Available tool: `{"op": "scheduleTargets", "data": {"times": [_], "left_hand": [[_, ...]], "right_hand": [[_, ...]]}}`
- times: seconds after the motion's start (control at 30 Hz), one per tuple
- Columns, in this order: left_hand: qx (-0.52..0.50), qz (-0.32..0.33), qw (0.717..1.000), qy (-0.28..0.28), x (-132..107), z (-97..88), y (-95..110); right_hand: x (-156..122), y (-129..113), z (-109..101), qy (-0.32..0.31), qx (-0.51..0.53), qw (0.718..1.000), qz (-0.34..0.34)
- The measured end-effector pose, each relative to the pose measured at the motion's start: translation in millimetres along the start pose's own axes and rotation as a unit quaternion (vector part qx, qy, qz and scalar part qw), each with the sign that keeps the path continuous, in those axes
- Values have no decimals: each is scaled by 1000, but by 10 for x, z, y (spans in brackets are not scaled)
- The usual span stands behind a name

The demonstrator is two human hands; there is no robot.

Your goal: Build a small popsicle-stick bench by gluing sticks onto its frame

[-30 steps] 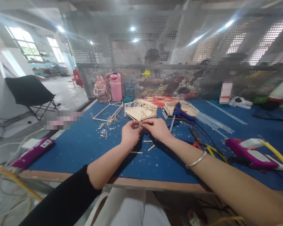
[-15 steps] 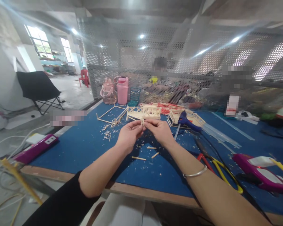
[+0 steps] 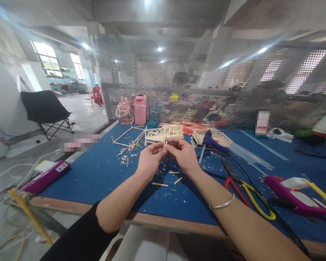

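Note:
My left hand (image 3: 150,160) and my right hand (image 3: 182,154) meet above the blue table (image 3: 97,174), both pinching a small wooden stick piece (image 3: 165,144) between their fingertips. Just behind them stands a stick-built wooden model (image 3: 163,133). A second wooden model (image 3: 213,137) sits to its right with a blue glue gun (image 3: 210,139) resting on it. Loose short sticks (image 3: 170,178) lie on the table under my hands.
A flat stick frame (image 3: 127,135) and wood scraps lie at the left. Pink bottles (image 3: 137,109) stand at the back by a perforated screen (image 3: 206,79). Red and yellow cutters (image 3: 247,194), purple power strips (image 3: 47,176) and clear glue rods (image 3: 251,154) lie around. People sit behind the screen.
My hands stay together on the small stick piece. The view has shifted slightly, so the hands sit a little lower and farther right in the picture.

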State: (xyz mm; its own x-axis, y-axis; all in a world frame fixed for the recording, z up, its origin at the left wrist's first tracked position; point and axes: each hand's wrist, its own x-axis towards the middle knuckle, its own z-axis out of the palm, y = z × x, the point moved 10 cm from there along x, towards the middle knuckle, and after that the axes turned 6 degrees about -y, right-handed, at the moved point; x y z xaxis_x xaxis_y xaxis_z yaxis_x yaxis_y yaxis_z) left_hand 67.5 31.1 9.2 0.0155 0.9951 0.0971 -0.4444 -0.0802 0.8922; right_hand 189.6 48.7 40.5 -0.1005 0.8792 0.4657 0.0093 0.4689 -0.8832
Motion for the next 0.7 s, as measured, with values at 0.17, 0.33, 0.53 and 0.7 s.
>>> {"op": "scheduleTargets", "data": {"times": [0.17,0.33,0.53,0.7], "left_hand": [[-4,-12,1000,8,-26,-6,-33],[-16,-15,1000,16,-34,-20,-46],[-13,-19,999,23,-40,-32,-48],[22,14,1000,13,-45,-10,39]], "right_hand": [[-24,-244,-46,1,-89,990,-112],[-50,-269,0,-12,-123,984,-126],[-28,-120,19,-13,-68,995,-70],[-5,-109,-4,-4,-50,997,-62]]}}
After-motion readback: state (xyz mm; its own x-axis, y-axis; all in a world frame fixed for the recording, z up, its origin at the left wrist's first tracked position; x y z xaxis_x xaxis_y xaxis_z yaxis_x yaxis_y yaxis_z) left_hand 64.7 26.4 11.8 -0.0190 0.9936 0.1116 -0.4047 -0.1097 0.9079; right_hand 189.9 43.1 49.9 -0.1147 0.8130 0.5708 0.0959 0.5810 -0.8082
